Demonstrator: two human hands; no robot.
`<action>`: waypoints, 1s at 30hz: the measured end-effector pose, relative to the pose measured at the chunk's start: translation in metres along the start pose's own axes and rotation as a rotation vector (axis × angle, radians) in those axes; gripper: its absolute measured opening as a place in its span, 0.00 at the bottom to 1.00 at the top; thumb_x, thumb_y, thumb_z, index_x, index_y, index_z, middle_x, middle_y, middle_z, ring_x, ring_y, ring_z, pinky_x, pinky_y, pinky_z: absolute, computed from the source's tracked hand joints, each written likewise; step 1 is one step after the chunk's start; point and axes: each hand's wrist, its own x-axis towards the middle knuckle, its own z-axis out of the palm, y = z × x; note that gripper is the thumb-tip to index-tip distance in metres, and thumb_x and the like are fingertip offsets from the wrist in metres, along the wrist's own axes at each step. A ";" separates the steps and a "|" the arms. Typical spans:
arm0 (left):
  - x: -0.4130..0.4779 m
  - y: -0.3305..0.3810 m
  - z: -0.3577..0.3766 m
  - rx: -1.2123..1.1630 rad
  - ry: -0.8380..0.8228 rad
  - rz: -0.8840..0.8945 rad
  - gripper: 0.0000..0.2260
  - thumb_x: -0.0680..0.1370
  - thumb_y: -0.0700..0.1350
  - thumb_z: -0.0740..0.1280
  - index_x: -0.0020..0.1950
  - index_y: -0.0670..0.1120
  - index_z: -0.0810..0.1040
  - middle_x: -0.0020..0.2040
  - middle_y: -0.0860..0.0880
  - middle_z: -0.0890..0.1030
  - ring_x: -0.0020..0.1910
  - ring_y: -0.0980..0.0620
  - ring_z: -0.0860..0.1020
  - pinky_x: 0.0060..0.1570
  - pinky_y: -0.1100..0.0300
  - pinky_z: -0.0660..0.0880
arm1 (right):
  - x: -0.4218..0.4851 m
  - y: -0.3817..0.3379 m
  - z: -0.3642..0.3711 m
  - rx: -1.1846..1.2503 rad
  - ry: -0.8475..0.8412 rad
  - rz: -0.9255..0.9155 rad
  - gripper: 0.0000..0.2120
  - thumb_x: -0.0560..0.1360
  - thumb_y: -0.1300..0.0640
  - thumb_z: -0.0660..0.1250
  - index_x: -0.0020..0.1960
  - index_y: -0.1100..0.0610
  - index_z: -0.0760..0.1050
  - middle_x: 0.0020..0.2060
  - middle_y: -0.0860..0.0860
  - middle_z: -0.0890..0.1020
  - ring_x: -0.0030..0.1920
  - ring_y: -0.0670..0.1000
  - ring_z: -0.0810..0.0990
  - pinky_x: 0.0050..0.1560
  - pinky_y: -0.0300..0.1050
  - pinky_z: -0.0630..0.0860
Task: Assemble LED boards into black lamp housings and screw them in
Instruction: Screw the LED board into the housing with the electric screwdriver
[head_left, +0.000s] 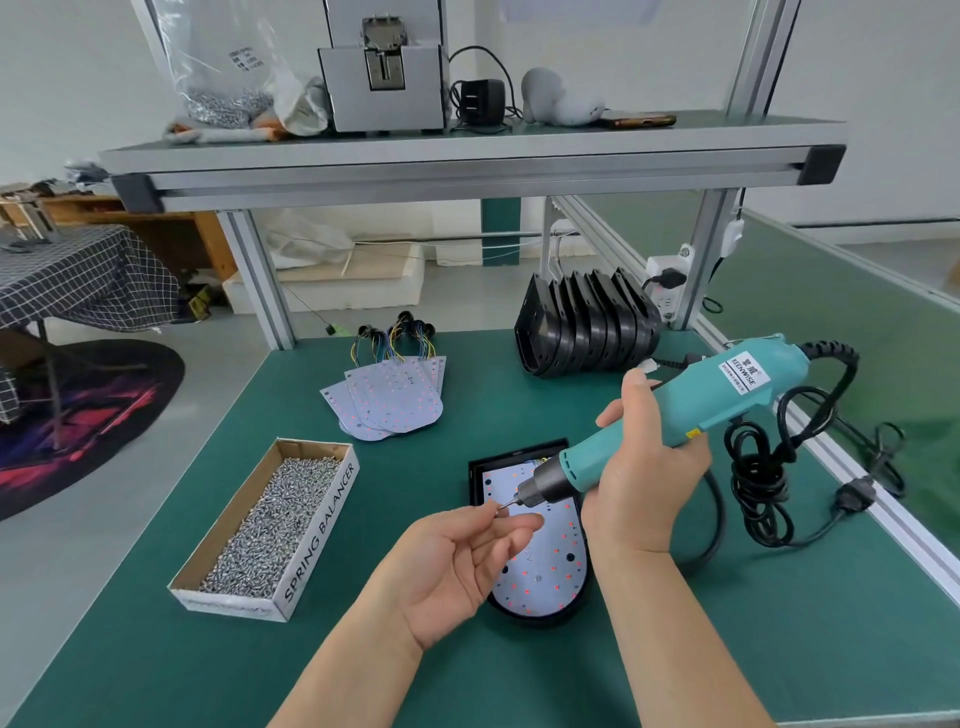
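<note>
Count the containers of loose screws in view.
2: an open cardboard box on the green mat, left side; a clear plastic bag on the upper shelf, left end. More may be hidden.

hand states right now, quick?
Left hand: pinches a screw at the bit tip.
Right hand: grips the electric screwdriver.

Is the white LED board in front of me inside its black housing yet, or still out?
In. The white rounded LED board lies flat inside the black lamp housing, whose rim shows around its edges.
</note>
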 end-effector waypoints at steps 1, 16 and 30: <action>0.000 0.000 0.001 -0.011 0.002 -0.007 0.10 0.70 0.35 0.68 0.50 0.34 0.75 0.45 0.32 0.84 0.32 0.45 0.85 0.25 0.62 0.79 | 0.000 0.000 0.000 -0.002 -0.001 -0.001 0.12 0.71 0.53 0.71 0.30 0.43 0.76 0.28 0.48 0.74 0.32 0.47 0.72 0.41 0.49 0.70; -0.004 -0.006 0.011 -0.089 0.020 -0.008 0.10 0.74 0.34 0.66 0.54 0.33 0.75 0.41 0.36 0.84 0.30 0.47 0.83 0.25 0.63 0.79 | 0.000 -0.001 -0.001 -0.006 0.005 -0.031 0.10 0.69 0.50 0.72 0.31 0.44 0.77 0.27 0.48 0.74 0.32 0.48 0.72 0.41 0.48 0.70; -0.004 -0.035 0.036 -0.231 0.152 0.136 0.08 0.83 0.38 0.61 0.44 0.42 0.70 0.31 0.48 0.74 0.21 0.56 0.61 0.17 0.66 0.60 | 0.000 -0.002 0.002 -0.014 0.051 -0.103 0.06 0.70 0.47 0.71 0.34 0.38 0.78 0.27 0.46 0.73 0.32 0.46 0.72 0.39 0.41 0.72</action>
